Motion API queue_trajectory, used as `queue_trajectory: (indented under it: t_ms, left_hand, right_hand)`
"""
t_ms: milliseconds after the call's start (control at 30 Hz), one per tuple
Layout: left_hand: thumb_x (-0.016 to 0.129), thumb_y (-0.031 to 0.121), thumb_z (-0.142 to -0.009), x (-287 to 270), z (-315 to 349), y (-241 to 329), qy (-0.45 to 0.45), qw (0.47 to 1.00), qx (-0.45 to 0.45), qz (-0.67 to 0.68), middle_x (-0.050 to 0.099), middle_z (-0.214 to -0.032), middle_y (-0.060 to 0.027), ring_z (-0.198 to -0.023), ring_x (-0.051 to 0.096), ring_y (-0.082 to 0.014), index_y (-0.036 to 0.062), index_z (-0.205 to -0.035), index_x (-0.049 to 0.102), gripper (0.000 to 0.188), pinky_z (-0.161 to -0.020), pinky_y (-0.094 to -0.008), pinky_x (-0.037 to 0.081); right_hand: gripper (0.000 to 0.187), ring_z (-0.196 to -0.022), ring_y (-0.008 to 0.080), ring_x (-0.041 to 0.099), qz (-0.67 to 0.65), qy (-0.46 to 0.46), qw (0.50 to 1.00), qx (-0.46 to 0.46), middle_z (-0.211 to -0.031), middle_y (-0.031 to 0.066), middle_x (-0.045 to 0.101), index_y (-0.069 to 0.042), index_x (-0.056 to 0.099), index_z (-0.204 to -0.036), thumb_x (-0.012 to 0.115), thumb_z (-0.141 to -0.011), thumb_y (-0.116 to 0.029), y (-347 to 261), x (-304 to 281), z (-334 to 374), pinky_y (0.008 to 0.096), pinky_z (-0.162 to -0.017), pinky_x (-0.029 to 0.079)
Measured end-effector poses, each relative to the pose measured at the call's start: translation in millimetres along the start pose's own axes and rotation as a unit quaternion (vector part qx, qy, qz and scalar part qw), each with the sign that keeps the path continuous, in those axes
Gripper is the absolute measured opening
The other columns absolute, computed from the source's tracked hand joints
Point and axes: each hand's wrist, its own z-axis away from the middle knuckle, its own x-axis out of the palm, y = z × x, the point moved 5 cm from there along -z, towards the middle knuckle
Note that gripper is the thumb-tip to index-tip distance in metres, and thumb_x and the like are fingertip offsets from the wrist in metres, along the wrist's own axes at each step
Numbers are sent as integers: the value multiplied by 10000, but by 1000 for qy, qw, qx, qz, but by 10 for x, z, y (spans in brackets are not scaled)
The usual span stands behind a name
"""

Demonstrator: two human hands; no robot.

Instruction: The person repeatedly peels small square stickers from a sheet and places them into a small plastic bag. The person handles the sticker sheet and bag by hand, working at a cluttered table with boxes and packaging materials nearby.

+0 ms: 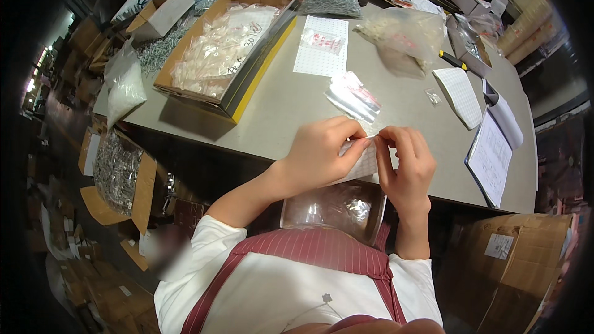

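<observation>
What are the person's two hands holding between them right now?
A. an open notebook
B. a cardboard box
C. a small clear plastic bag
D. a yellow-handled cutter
C: the left hand and right hand pinch a small clear plastic bag at its top edge, over the table.

Grey table [297, 105] — flat top, rounded far end. On it: long cardboard tray [185, 43] with yellow edge, filled with small clear bags; white dotted sheet [322, 55] with a small packet [322, 40] on top; loose clear bag [354, 98]; bulging plastic bag [399, 34] of pale pieces; white pad [459, 96]; open notebook [492, 154] — at the right edge; small white box [162, 11].
</observation>
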Motion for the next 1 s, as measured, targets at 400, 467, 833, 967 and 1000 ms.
queue_trajectory:
  t_ms: [400, 467, 833, 967, 1000]
  left_hand:
    - [742, 178, -962, -116, 6, -890, -96, 955, -241, 148, 719, -851, 1, -784, 631, -61, 1, -953, 751, 178, -693, -265, 508]
    - [742, 192, -971, -103, 116, -1260, -113, 929, -276, 220, 706, -870, 19, -798, 617, -57, 5, -949, 742, 188, -710, -251, 496]
    - [740, 168, -968, -156, 361, -1419, -55, 879, -301, 366, 733, -895, -9, -820, 640, -67, 1, -984, 760, 168, -743, -245, 508]
    - [737, 167, -974, -157, 383, -1400, -50, 883, -301, 356, 735, -894, -11, -824, 645, -68, -3, -986, 757, 172, -744, -245, 509]
    - [737, 169, -975, -168, 388, -1403, -50, 884, -300, 354, 736, -894, -11, -825, 646, -68, -3, -986, 757, 173, -745, -246, 510]
  right_hand:
    - [99, -799, 111, 675, -143, -30, 971, 192, -954, 71, 757, 20, 697, -1044, 704, -978, -54, 556, 335, 42, 266, -655, 501]
    - [111, -861, 211, 722, -119, -91, 967, 206, -1008, 122, 770, -4, 689, -1064, 674, -993, -87, 659, 521, 74, 319, -687, 529]
    - [152, -989, 256, 725, -129, -105, 931, 323, -1053, 111, 768, -13, 716, -968, 703, -940, -162, 1280, 302, 363, 345, -843, 553]
    - [131, -1197, 292, 649, -104, -117, 957, 243, -1203, 129, 730, -7, 706, -946, 702, -913, -134, 1293, 328, 325, 377, -924, 540]
    - [117, -1244, 303, 621, -84, -133, 963, 220, -1226, 135, 717, -11, 704, -932, 702, -903, -124, 1302, 378, 316, 393, -947, 533]
